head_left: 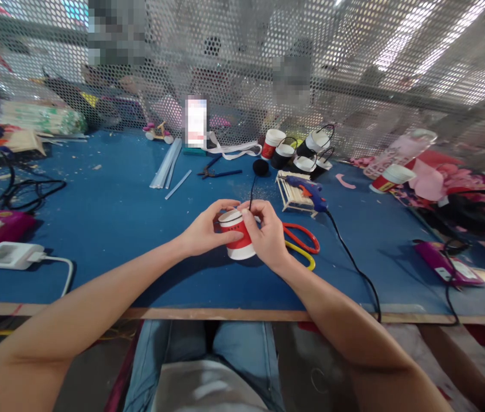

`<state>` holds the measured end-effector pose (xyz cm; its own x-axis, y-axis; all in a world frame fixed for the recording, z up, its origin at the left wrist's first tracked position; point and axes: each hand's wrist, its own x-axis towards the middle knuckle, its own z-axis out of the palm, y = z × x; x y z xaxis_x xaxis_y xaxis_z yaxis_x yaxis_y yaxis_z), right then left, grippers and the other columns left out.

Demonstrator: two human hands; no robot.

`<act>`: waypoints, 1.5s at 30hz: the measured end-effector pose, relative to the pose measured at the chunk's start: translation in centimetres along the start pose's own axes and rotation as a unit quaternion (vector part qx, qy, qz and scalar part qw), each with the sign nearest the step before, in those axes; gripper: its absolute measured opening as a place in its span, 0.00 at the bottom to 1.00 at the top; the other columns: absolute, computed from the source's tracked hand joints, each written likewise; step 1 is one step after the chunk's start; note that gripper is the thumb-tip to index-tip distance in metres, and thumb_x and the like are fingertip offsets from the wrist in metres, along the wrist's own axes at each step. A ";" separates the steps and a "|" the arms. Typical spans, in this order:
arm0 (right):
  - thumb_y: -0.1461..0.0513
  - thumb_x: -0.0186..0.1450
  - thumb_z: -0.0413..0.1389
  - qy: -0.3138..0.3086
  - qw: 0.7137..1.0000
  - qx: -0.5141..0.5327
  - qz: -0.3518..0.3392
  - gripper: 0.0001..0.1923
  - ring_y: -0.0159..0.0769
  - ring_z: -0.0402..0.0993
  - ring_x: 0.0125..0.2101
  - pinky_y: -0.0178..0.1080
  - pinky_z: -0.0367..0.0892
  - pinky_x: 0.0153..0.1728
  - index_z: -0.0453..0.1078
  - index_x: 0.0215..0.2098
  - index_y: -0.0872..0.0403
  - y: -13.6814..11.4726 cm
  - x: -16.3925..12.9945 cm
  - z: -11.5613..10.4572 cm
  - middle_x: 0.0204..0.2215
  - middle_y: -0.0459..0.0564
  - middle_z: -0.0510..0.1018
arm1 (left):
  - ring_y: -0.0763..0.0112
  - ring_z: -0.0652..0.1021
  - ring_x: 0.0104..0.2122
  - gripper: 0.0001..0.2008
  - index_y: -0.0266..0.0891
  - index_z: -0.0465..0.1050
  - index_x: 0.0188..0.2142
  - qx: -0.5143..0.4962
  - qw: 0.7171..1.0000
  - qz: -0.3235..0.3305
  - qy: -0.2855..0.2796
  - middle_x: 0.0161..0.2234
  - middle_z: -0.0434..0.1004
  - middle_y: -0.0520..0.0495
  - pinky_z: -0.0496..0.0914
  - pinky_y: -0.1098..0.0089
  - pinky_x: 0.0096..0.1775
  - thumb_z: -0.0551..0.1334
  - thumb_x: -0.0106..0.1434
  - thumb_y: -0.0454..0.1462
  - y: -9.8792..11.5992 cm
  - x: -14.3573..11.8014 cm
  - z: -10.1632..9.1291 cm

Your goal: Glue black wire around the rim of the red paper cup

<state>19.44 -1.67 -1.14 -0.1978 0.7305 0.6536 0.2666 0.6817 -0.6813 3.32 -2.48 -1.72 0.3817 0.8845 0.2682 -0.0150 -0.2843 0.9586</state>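
Head camera view: at the centre of the blue tabletop (139,229), a small red-and-white paper cup (239,245) with a thin black cord (253,189) along its rim sits between two bare hands, slightly tilted; whether its base touches the surface I cannot tell. At the cup's nine o'clock, the left hand (205,230) is clamped on it, thumb across the front wall and fingers spread behind the rim. At three o'clock, the right hand (268,233) has thumb and forefinger pressed together at the rim, where the cord meets them; its other fingers are partly hidden. That cord runs toward one o'clock, to a round black ball of yarn (260,167). Room is tightest on the right: a red plastic loop (311,237) and a yellow plastic loop (306,256) lie just beside the right hand, and at two o'clock a blue glue gun (316,194) rests on a pale wooden stick rack (296,200), its cable crossing the front edge near four o'clock. Wider blue surface stretches toward nine, up to a white plug adapter (10,256). Toward eleven lie blue-handled pliers (227,173); the wooden front edge (208,313) runs along six, under both forearms.
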 end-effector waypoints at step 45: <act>0.63 0.62 0.51 -0.024 0.999 -0.041 -0.021 0.03 0.35 0.69 0.35 0.43 0.67 0.39 0.61 0.30 0.51 -0.9 0.2 -0.4 0.31 0.49 0.71 | 0.66 0.72 0.46 0.04 0.37 0.64 0.30 0.152 0.986 0.055 0.045 0.43 0.70 0.42 0.66 0.61 0.49 0.59 0.54 0.32 2.7 -0.6 -0.1</act>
<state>19.59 -2.15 -0.28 -0.2548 0.7045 0.6624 0.3331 0.7071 -0.6238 2.93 -3.77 0.76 0.3097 0.8671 0.3903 0.2302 -0.4666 0.8540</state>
